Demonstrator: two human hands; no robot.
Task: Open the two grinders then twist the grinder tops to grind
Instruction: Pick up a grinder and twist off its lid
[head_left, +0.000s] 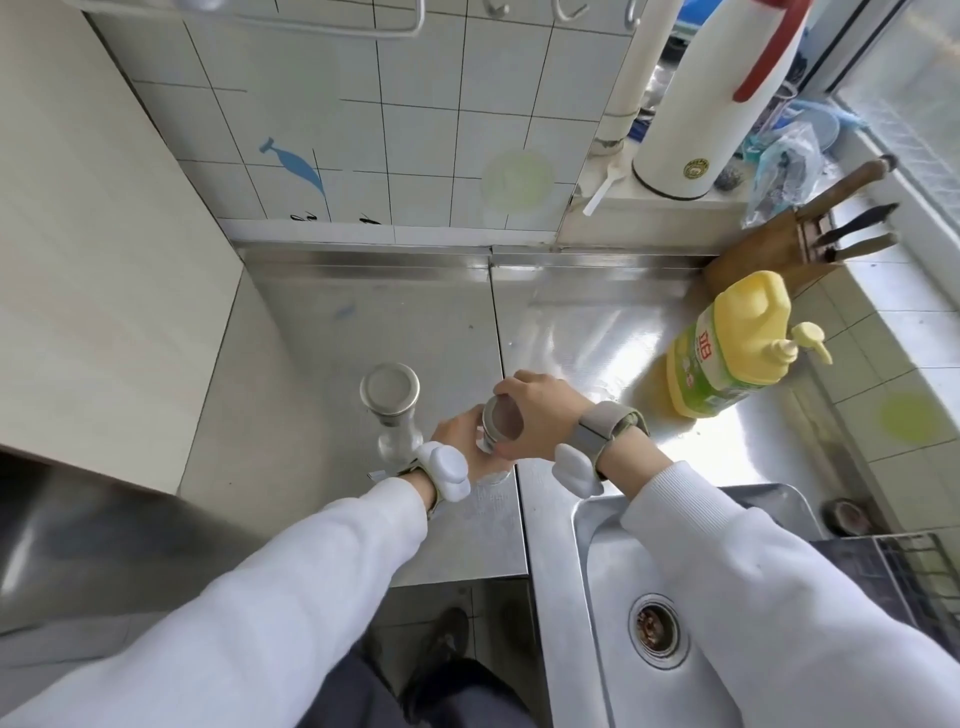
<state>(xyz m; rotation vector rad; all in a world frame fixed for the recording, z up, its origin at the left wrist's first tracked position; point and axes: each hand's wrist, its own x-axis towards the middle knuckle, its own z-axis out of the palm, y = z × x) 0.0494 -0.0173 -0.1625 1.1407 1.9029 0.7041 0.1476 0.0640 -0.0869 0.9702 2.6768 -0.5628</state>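
Note:
Two glass grinders with silver metal tops stand on the steel counter (363, 322). The left grinder (390, 402) is upright and untouched, its round top facing up. The right grinder (500, 423) sits between both hands. My left hand (457, 431) wraps its lower glass body from the left. From the right, my right hand (540, 410) curls its fingers around the metal top. Most of this grinder's body is hidden behind the hands.
A yellow dish-soap pump bottle (727, 348) stands to the right, with a wooden knife block (779, 249) behind it. A white thermos (711, 98) sits on the back ledge. The sink basin (660, 613) lies at lower right, beside a dish rack (904, 577).

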